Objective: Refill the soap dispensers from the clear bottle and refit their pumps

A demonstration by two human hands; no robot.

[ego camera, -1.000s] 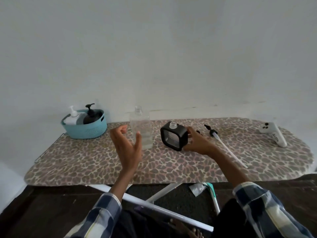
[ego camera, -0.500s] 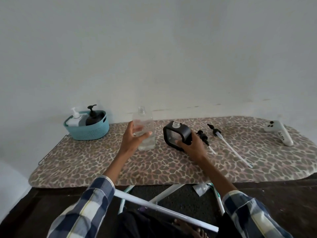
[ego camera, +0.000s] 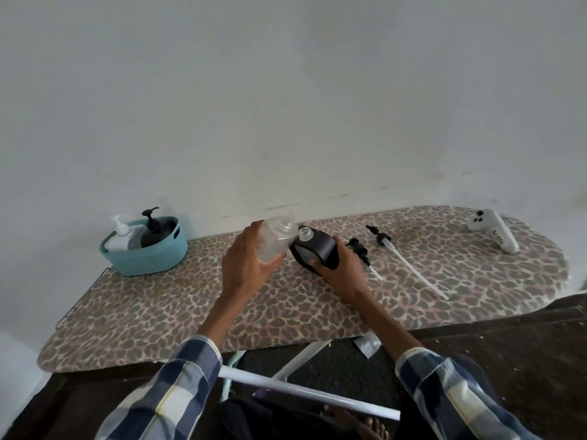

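Leopard-print ironing board [ego camera: 158, 312] spanning the frame against a pale wall, carrying everything counted below. Sitting at its far left end, one teal perforated basket [ego camera: 152, 258], holding two dispensers with pumps on: one white [ego camera: 122, 239], one black [ego camera: 155, 235]. Lying near the far right end, one white controller [ego camera: 494, 235]. Gripping one clear bottle [ego camera: 274, 241] near mid-board, left hand [ego camera: 246, 268], fingers curled round the body, tipping the open mouth rightward so it is nearly touching the neck of one black square dispenser [ego camera: 317, 249]. Holding that dispenser tilted, right hand [ego camera: 343, 274], fingers wrapped round its lower right corner, its clear threaded neck uncapped. Resting just right of that hand, two loose black pumps: a short-tubed one [ego camera: 359, 250] beside the knuckles, and a long-tubed one [ego camera: 379, 238] farther right, white dip tube running toward the near edge. Showing at the bottom, two plaid sleeves and one bare foot below the board's white legs.
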